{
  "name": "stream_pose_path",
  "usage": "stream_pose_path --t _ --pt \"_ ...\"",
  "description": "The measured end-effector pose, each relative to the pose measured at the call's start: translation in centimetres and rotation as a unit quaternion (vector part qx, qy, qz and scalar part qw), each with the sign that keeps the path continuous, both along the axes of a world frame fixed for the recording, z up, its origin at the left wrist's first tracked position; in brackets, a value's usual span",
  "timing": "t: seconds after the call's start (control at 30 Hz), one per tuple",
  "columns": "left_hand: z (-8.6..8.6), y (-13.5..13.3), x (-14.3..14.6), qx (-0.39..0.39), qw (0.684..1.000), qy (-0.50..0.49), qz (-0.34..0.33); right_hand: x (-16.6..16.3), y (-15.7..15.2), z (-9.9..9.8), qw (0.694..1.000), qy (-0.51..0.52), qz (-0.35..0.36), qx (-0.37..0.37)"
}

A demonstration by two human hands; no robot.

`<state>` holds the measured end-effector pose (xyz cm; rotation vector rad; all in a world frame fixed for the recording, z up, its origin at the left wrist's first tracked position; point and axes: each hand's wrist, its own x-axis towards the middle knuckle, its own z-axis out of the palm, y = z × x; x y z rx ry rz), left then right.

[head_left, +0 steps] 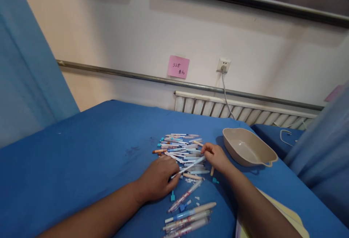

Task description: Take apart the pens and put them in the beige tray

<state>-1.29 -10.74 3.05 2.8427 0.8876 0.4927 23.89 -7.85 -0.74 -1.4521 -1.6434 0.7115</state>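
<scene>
A heap of pens (180, 147) lies on the blue-covered table (81, 158). My left hand (158, 178) rests knuckles-up beside the heap, fingers curled and pinching the lower end of a thin white pen (188, 167). My right hand (216, 157) is closed on the upper end of that same pen, at the right edge of the heap. A second small group of pens (188, 216) lies nearer to me, with loose blue caps (172, 196) around it.
A beige oval dish (247, 147) stands on the table right of my right hand. Behind it are a radiator (245, 111), a wall socket with a cable (223, 65) and a pink note (178, 67). Blue curtains hang left and right.
</scene>
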Motion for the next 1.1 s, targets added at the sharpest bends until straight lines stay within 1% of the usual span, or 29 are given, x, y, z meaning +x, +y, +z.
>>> stream_pose_path --t 0.03,0.1,0.17,0.23,0.33,0.47,0.5,0.57,0.67,0.73,0.8,0.87,0.93,1.0,1.1 --pt "0.0 0.0 0.0 0.004 1.0 0.01 -0.01 0.2 0.0 0.1 1.0 -0.012 -0.004 0.006" --pt "0.0 -0.1 0.1 0.012 0.999 0.027 -0.024 0.6 0.2 0.5 0.999 -0.011 -0.037 0.017" --pt "-0.1 -0.1 0.1 0.018 0.999 0.036 -0.028 1.2 0.4 0.9 0.997 0.003 -0.078 0.024" --pt "-0.1 0.0 0.0 0.02 0.999 0.04 -0.028 1.6 0.4 1.3 0.995 0.013 -0.096 0.026" --pt "-0.1 0.0 0.0 0.016 0.999 0.043 -0.026 1.2 -0.3 1.5 0.995 0.016 -0.092 0.019" --pt "0.3 -0.1 0.1 0.015 0.999 0.041 -0.017 -1.5 -2.4 0.2 0.997 0.0 -0.082 0.006" --pt "0.5 -0.3 0.1 0.014 0.999 0.038 -0.01 -2.2 -3.0 -0.2 0.997 -0.009 -0.082 0.005" --pt "0.6 -0.8 0.1 0.007 1.0 0.028 0.006 -3.4 -4.2 -0.7 0.993 -0.072 -0.096 0.006" --pt "0.6 -2.1 0.0 -0.03 0.999 0.027 0.013 -4.3 -5.9 -0.3 0.981 -0.153 -0.096 0.068" --pt "0.4 -2.9 0.0 -0.063 0.997 0.038 0.0 -4.3 -6.9 0.5 0.976 -0.179 -0.054 0.112" --pt "0.1 -3.3 -0.1 -0.082 0.995 0.049 -0.007 -4.3 -7.8 1.4 0.973 -0.191 0.037 0.125" --pt "0.0 -3.3 -0.3 -0.086 0.995 0.055 -0.006 -4.2 -8.5 1.8 0.963 -0.204 0.139 0.105" --pt "0.0 -3.1 -0.4 -0.084 0.994 0.063 -0.012 -4.2 -8.9 1.8 0.949 -0.228 0.201 0.077" --pt "0.0 -2.8 -0.5 -0.085 0.994 0.069 -0.023 -4.1 -9.0 1.6 0.94 -0.256 0.218 0.064" --pt "-0.2 -2.1 -0.5 -0.093 0.993 0.06 -0.028 -4.1 -8.6 1.4 0.935 -0.278 0.212 0.062"
